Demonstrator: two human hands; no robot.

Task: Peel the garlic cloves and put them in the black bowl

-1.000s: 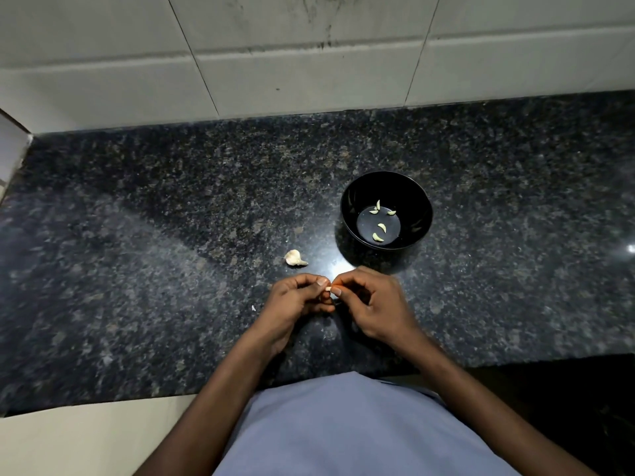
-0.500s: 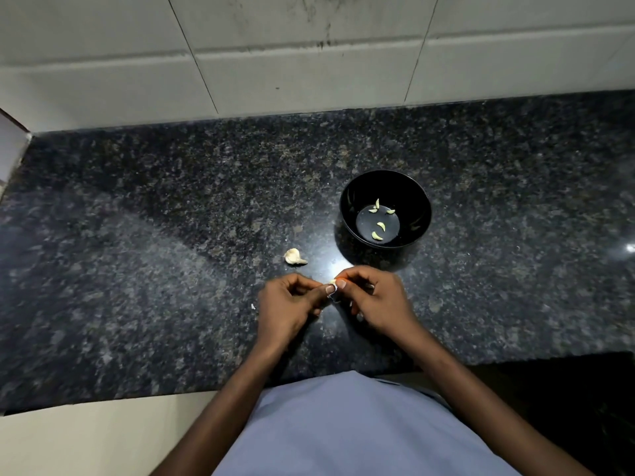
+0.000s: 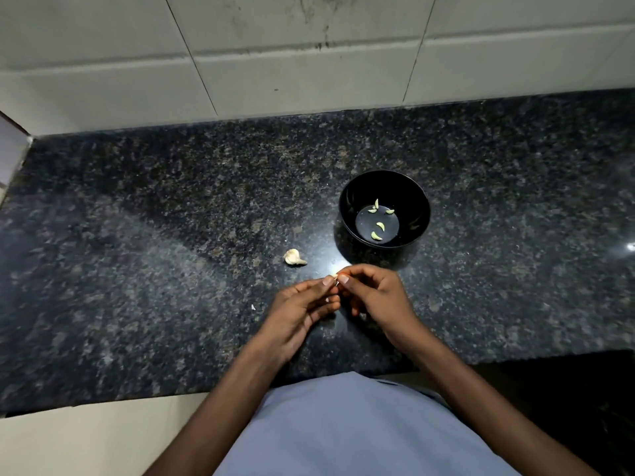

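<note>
At six o'clock from the black bowl (image 3: pixel 384 208), both hands pinch a garlic clove (image 3: pixel 335 277), apparently peeling. The left hand (image 3: pixel 298 310) steadies; the right hand (image 3: pixel 374 295) strips skin, its grip closed.

Head view, down onto countertop (image 3: pixel 171 269)

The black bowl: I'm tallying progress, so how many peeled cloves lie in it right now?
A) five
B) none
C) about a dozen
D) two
A: five small pale cloves show on the floor of the black bowl, three near its far side and two nearer the person.
</note>
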